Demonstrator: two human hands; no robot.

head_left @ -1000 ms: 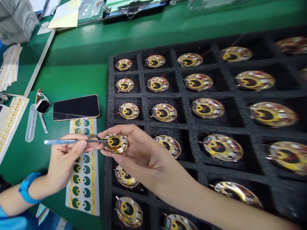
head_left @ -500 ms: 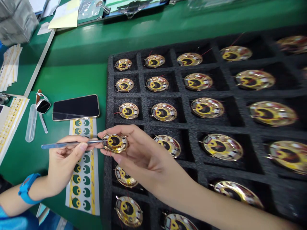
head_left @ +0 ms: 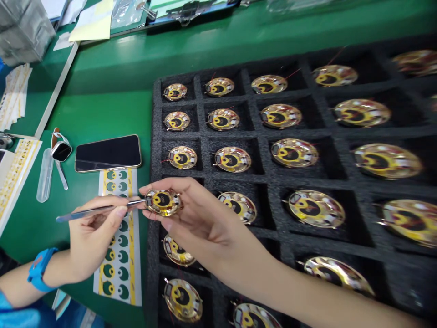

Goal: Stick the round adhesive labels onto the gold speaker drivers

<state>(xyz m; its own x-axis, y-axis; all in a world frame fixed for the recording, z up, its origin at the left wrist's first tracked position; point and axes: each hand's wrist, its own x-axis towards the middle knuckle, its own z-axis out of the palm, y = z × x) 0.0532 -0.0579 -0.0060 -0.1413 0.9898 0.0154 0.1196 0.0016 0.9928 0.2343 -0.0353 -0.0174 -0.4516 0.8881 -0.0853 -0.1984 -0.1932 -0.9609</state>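
My left hand [head_left: 97,232], wearing a blue wristband [head_left: 41,269], grips metal tweezers [head_left: 102,209] between thumb and fingers. The tips of the tweezers meet the left side of a gold round casing [head_left: 165,202]; whether they pinch anything there is too small to tell. My right hand [head_left: 211,223] reaches in from the lower right, its thumb and fingers closed around that casing. A yellow and black piece shows on its face. Under the left hand lies a sticker sheet [head_left: 135,255] with yellow pieces and round cut-outs.
A black foam tray [head_left: 156,182] holds similar gold casings in its compartments. On the green table lie a phone [head_left: 108,153], a watch [head_left: 61,151], a clear plastic strip [head_left: 44,175] and another sticker sheet [head_left: 20,171]. Papers and a clipboard [head_left: 191,12] are at the back.
My left hand has tilted the tweezers slightly, their back end lower and their tips higher on the casing. My right hand keeps holding the casing, almost unmoved.
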